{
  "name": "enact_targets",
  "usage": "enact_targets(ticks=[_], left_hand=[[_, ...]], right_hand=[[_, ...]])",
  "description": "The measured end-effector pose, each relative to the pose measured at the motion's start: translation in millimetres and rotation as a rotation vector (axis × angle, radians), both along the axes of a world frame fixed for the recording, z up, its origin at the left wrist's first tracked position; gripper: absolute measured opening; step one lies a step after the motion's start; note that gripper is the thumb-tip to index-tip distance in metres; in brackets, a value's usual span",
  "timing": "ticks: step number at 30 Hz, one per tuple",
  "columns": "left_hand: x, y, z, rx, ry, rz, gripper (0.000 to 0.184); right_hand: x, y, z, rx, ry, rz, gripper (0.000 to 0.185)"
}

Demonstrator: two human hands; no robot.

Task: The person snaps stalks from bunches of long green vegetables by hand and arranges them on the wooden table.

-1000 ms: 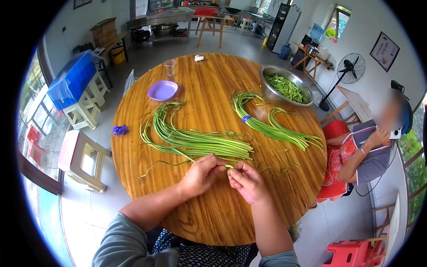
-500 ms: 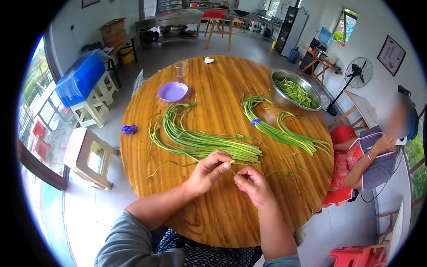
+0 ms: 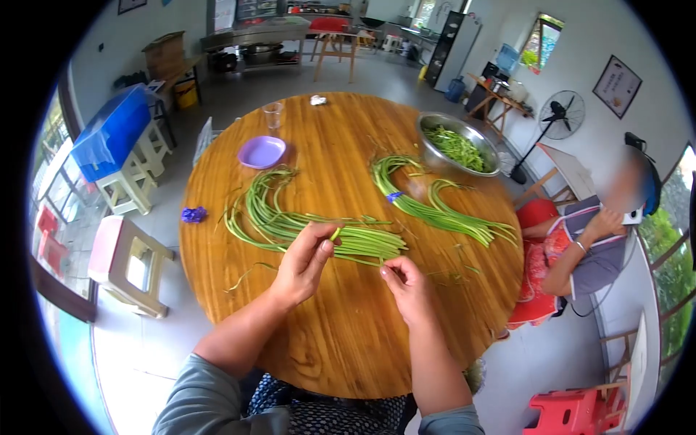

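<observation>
- Your round wooden table (image 3: 341, 341) fills the floor's middle, with you at six o'clock and a seated person (image 3: 598, 261) at three.
- Your left hand (image 3: 304, 264), near the centre, has its fingers curled closed, thumb pressed in, around a green stem (image 3: 336, 234) whose end pokes out.
- Your right hand (image 3: 406, 286), at five, has thumb and fingertips pinched together; you cannot tell whether a scrap sits between them.
- The loose stems (image 3: 366, 241) lie just beyond your hands, curving toward ten.
- A banded bundle (image 3: 453, 222) lies at two, the steel bowl (image 3: 433, 157) at one, the purple dish (image 3: 262, 152) at ten.
</observation>
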State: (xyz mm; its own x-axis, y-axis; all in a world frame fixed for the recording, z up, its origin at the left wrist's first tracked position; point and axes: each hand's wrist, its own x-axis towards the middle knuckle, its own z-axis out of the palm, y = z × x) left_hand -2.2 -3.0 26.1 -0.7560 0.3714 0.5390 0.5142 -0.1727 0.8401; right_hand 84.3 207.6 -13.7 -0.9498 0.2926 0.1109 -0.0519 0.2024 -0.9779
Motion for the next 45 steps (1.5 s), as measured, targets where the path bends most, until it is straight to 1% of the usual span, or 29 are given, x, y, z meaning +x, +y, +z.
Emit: enact_targets(ticks=[1, 2, 3, 4, 6, 8, 10, 11, 12, 14, 16, 18, 19, 20, 22, 25, 27, 28, 29, 30, 32, 34, 36, 39, 41, 42, 43, 44, 45], left_hand=[[-2, 2, -5, -0.123, 0.105, 0.024, 0.023], [-1, 4, -6, -0.097, 0.108, 0.004, 0.023], [-1, 6, -7, -0.149, 0.193, -0.033, 0.024], [0, 8, -9, -0.202, 0.279, -0.07, 0.026], [1, 10, -14, -0.207, 0.308, -0.118, 0.023], [2, 12, -23, -0.258, 0.292, -0.153, 0.02], [7, 10, -16, -0.3, 0.284, -0.144, 0.025], [7, 9, -16, -0.315, 0.302, -0.149, 0.029], [6, 8, -14, -0.329, 0.32, -0.147, 0.033], [8, 9, -10, -0.293, 0.299, -0.17, 0.046], [9, 9, -9, -0.344, 0.314, -0.162, 0.042], [12, 12, -11, -0.324, 0.25, -0.16, 0.033], [14, 14, -13, -0.322, 0.245, -0.169, 0.033], [15, 17, -15, -0.317, 0.259, -0.126, 0.028], [14, 19, -16, -0.318, 0.28, -0.07, 0.023], [9, 16, -22, -0.347, 0.399, -0.089, 0.015], [10, 12, -21, -0.421, 0.39, -0.106, 0.014], [13, 14, -17, -0.425, 0.341, -0.12, 0.011], [12, 15, -22, -0.39, 0.312, -0.122, 0.01], [13, 16, -20, -0.375, 0.287, -0.139, 0.012], [14, 15, -18, -0.368, 0.268, -0.166, 0.014], [16, 14, -14, -0.354, 0.236, -0.191, 0.015], [14, 13, -17, -0.343, 0.226, -0.178, 0.015], [10, 10, -16, -0.322, 0.171, -0.161, 0.016], [8, 8, -11, -0.309, 0.123, -0.147, 0.016], [7, 6, -7, -0.305, 0.037, -0.174, 0.016], [6, 3, -6, -0.301, -0.049, -0.203, 0.017], [2, 2, -7, -0.298, -0.054, -0.197, 0.017], [-1, 2, -10, -0.286, -0.118, -0.269, 0.016]], right_hand=[[1, 0, 7, -0.085, 0.036, -0.03, 0.008], [3, 2, 14, -0.167, 0.076, -0.06, 0.008], [6, 8, 18, -0.218, 0.125, -0.076, 0.008], [12, 10, 30, -0.195, 0.129, -0.1, 0.008], [30, 16, 61, -0.203, 0.24, -0.181, 0.006], [58, 34, 80, -0.086, 0.224, -0.274, 0.008], [94, 56, 90, 0.413, 0.343, -0.374, 0.009], [116, 63, 100, 0.614, 0.308, -0.445, 0.009], [137, 72, 103, 0.653, 0.277, -0.461, 0.009], [182, 94, 94, 0.701, -0.068, -0.641, 0.01], [219, 128, 67, 0.76, -0.092, -0.667, 0.012], [247, 147, 52, 0.91, -0.196, -0.701, 0.015], [260, 156, 48, 0.989, -0.389, -0.707, 0.015], [269, 165, 40, 0.989, -0.395, -0.709, 0.015], [281, 179, 24, 1.182, -0.321, -0.751, 0.012], [282, 194, 5, 1.207, -0.236, -0.822, 0.013], [253, 185, 1, 0.984, -0.029, -0.765, 0.013], [225, 153, 22, 0.747, -0.072, -0.778, 0.016], [205, 138, 24, 0.468, -0.107, -0.728, 0.017], [178, 110, 35, 0.383, -0.017, -0.648, 0.018], [129, 69, 46, 0.394, 0.138, -0.417, 0.02], [89, 23, 63, 0.307, 0.165, -0.246, 0.024], [52, -5, 65, 0.309, 0.2, -0.1, 0.024], [19, -24, 70, 0.433, 0.14, -0.005, 0.024], [7, -29, 73, 0.4, 0.134, 0.016, 0.017], [3, -31, 73, 0.38, 0.126, 0.024, 0.014], [-1, -30, 72, 0.349, 0.15, 0.065, 0.013], [-4, -29, 70, 0.351, 0.147, 0.073, 0.013], [-6, -27, 67, 0.228, 0.124, 0.112, 0.012]])
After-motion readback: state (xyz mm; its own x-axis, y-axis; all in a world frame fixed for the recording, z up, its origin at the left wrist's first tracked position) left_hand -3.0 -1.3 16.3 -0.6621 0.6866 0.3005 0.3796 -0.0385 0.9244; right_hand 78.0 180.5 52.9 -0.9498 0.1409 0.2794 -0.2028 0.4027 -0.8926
